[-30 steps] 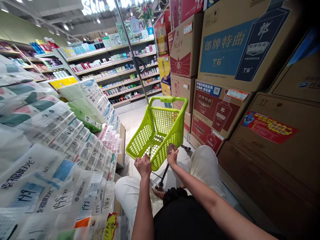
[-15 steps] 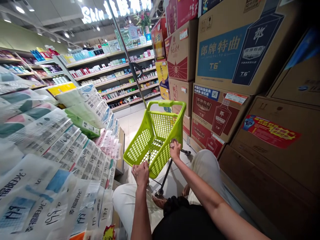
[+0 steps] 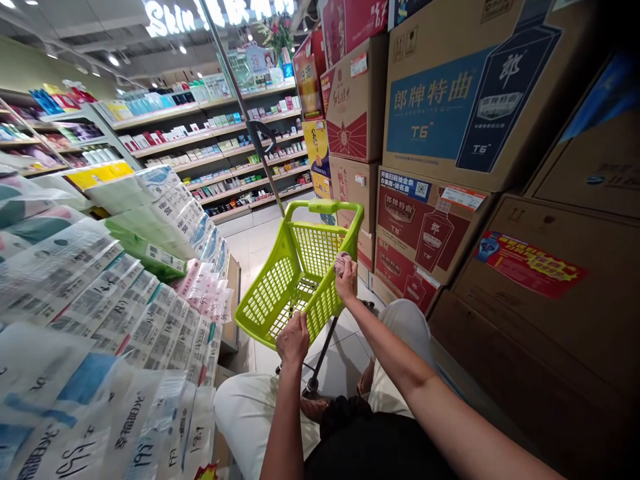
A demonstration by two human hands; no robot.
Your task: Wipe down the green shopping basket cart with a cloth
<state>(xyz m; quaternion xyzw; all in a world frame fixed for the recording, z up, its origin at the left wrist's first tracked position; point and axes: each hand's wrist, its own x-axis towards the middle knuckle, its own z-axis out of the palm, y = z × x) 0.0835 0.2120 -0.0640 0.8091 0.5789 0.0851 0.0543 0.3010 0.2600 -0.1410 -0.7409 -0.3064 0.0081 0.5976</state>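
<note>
A shopping cart (image 3: pixel 316 248) stands on the tiled floor (image 3: pixel 345 350) in a shop aisle, just ahead of the person's knees. Its basket is bright yellow-green plastic with slotted walls, a smooth rounded rim and a raised handle bar at the far end; dark legs run down to small wheels. The fingers of the left hand (image 3: pixel 294 339) are curled closed over the near rim. The right hand (image 3: pixel 346 280) grips a crumpled pinkish cloth (image 3: pixel 343 262) against the rim on the right side; the fist covers much of the cloth, so its full shape cannot be told. The forearms and near wall hide part of the frame. A grey pole (image 3: pixel 233 73) rises behind the basket, its top cut off and its foot hidden. Plastic-wrapped packs (image 3: pixel 145 327) crowd the left, cut off at the edge; cartons (image 3: pixel 435 100) stack on the right, the outermost lost in dark shadow.
</note>
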